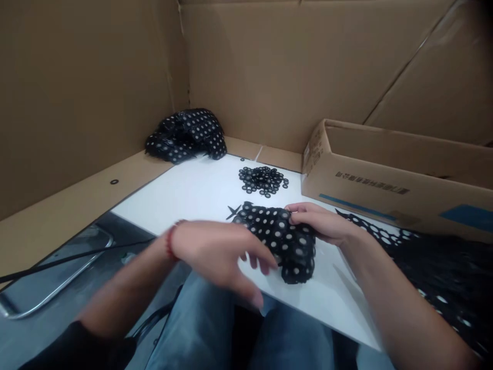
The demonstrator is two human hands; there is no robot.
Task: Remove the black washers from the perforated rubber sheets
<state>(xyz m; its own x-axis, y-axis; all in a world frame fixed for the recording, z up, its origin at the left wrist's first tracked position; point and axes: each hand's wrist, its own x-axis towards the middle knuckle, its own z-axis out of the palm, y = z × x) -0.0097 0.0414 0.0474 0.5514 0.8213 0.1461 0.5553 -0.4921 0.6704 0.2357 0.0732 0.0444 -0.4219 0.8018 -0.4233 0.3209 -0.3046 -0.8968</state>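
Note:
A floppy black rubber-like sheet of rings with pale round centres point(275, 234) lies on the white board point(181, 190), its front right part folded downward. My right hand point(318, 220) pinches the sheet's upper right edge between thumb and fingers. Beside the sheet's left front part is my left hand point(227, 254), fingers and thumb apart and slightly blurred, holding nothing. Whether its fingertips touch the sheet I cannot tell. Past the sheet sits a pile of loose black rings point(264, 180). A small cross-shaped black scrap point(233, 211) lies at the sheet's left.
A heap of dotted black sheets point(188, 134) rests at the back left. At right stands an open cardboard box point(370, 180), with black perforated scrap sheets point(435, 272) in front. One ring point(114, 182) lies on the cardboard at left. Cardboard walls point(269, 72) enclose the back.

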